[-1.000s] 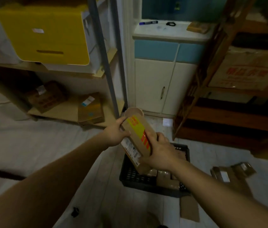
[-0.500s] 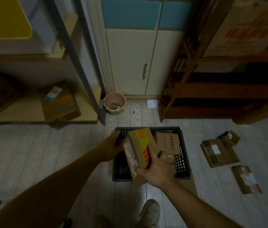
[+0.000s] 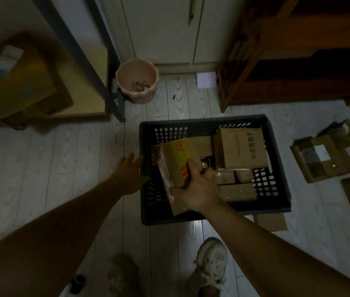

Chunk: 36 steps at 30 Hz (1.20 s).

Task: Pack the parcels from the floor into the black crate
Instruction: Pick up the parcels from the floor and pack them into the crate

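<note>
Far left, a cardboard box [image 3: 19,82] sits on the low shelf [image 3: 88,82]; as far as I can judge it is no part of this job. Just beside the shelf stands a pink bucket [image 3: 136,83] with a little heap of something small in its bottom, and I cannot tell what it is.

My left hand [image 3: 130,170] holds nothing. Its fingers are loose and spread at the left rim of the black crate [image 3: 204,122], I think to steady it while I load, though I cannot say whether it truly touches.

Over the crate's left half, which looks free, I hold the yellow-labelled box [image 3: 176,161] tilted on its edge, the fingers of my right hand [image 3: 199,189] curled round its near end. I carry it at a slant so it can slide down beside what is already packed.

Inside, to the right, a big brown box [image 3: 240,148] lies against the back wall, and a few small parcels [image 3: 236,185] sit in front of it on the crate's bottom.

Right of the crate, more parcels [image 3: 324,157] lie on the floor [image 3: 41,157], waiting to be packed.
</note>
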Motion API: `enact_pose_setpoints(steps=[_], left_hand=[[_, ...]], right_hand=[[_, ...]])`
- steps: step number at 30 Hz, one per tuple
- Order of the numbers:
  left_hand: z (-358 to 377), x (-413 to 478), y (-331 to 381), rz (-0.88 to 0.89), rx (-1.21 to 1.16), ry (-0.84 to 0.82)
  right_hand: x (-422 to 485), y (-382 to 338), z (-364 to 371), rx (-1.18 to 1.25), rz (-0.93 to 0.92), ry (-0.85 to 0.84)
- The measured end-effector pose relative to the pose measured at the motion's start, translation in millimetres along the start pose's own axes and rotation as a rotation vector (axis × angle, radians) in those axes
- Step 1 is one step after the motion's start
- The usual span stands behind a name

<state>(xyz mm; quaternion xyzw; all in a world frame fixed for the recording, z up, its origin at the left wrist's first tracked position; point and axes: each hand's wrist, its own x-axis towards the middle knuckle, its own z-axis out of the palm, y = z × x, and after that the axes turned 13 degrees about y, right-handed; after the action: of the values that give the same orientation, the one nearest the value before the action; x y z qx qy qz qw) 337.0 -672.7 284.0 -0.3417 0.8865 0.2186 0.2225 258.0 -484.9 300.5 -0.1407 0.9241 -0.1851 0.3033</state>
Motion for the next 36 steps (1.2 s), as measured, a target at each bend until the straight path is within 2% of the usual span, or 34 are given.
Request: enact_pose_setpoints(steps=[5, 8, 12, 18, 23, 29, 36], left_hand=[[53, 43, -11, 0.033, -0.185, 0.187], [84, 56, -21, -0.014, -0.229, 0.213], [117, 59, -29, 0.016, -0.267, 0.258], [131, 60, -33, 0.077, -0.381, 0.414], [126, 57, -30, 0.094, -0.415, 0.404], [128, 59, -34, 0.119, -0.417, 0.395], [134, 63, -39, 0.162, -0.404, 0.427]], right_hand=[[39, 10, 58, -0.097, 0.021, -0.022], [51, 19, 91, -0.16, 0.047, -0.034], [72, 19, 115, -0.186, 0.045, -0.015], [90, 5, 136, -0.171, 0.029, 0.044], [78, 16, 169, -0.165, 0.059, 0.079], [86, 21, 200, -0.082, 0.138, -0.04], [97, 39, 221, 0.035, 0.13, -0.216]])
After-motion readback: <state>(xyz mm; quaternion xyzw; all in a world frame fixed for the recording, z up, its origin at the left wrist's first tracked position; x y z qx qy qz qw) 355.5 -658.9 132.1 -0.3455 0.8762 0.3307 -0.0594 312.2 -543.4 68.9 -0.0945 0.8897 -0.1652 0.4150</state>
